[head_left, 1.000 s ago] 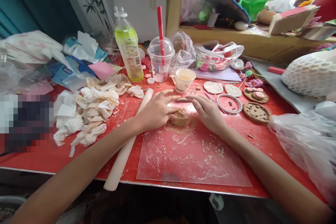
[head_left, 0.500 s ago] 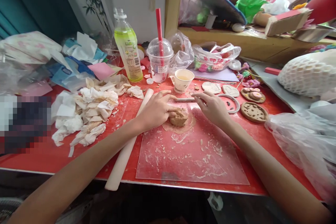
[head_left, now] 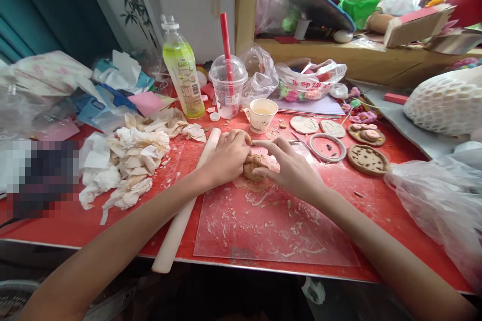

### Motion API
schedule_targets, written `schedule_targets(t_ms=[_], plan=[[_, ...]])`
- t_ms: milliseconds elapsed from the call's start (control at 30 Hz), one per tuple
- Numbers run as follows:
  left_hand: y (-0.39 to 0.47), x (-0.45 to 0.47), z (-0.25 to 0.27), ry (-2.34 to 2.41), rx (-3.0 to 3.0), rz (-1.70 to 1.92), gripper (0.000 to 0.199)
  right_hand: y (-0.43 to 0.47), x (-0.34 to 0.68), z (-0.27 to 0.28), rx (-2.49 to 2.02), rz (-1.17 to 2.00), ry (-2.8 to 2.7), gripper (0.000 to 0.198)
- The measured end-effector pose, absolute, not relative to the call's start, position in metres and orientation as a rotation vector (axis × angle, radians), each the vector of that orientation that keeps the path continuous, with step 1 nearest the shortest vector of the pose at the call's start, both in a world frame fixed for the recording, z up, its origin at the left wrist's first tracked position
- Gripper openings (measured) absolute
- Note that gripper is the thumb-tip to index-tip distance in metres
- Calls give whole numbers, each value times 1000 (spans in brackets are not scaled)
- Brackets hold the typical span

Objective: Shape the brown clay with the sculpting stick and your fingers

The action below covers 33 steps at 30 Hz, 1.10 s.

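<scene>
Clay lump [head_left: 257, 161] is sitting towards the back of the clear board [head_left: 271, 241], on top of a flattened clay sheet [head_left: 248, 184], with both hands crowded around it. So much is covered that you can't really make out its long axis or say which way it points. There's also a thin rod [head_left: 294, 141] poking out behind the right hand, and that one's easier: it lies flat, long axis running left to right, more or less in line with the front edge of the red counter [head_left: 83, 229]. Left hand [head_left: 231, 154] has its fingers curled in at the lump's left side, but can't tell if it's actually gripping anything. Right hand [head_left: 288, 164] is loosely opened on the other side, thumb in front and fingers behind, with a bit of clay showing through the gap. Off to the left, the long pale rolling stick [head_left: 176, 230] slants, near end angled left, far end beside the left hand. Paper cup [head_left: 261, 123] stands upright just behind it all.
</scene>
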<state>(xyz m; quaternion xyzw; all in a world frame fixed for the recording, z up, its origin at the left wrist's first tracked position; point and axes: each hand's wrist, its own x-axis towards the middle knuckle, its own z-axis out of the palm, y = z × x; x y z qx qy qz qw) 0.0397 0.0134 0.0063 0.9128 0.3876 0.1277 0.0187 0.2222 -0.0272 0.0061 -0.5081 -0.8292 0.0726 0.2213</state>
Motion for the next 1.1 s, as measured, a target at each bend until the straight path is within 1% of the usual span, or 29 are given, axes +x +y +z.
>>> schedule_targets(t_ms=[267,467,533,600,733,833,1000,1100], plan=[[19,38,-2,1265,2689,436,22,-23,224,-4,-1380,391,-2261,43],[28,25,10,1385,2571,732,26,-23,225,-2,-1405,547,-2185,51],[30,20,16,1317,2581,640,24,-24,225,-2,-1427,606,-2160,49],[31,15,20,1184,2614,466,22,-23,225,-3,-1430,637,-2155,48],[29,13,18,1007,2703,283,17,-23,225,-6,-1407,601,-2173,44],[28,14,11,997,2778,265,18,-24,224,-8,-1400,590,-2184,40],[26,16,3,971,2853,255,29,-27,221,-6,-1345,537,-2223,31],[22,17,4,986,2961,317,30,-28,219,-6,-1331,445,-2253,32]])
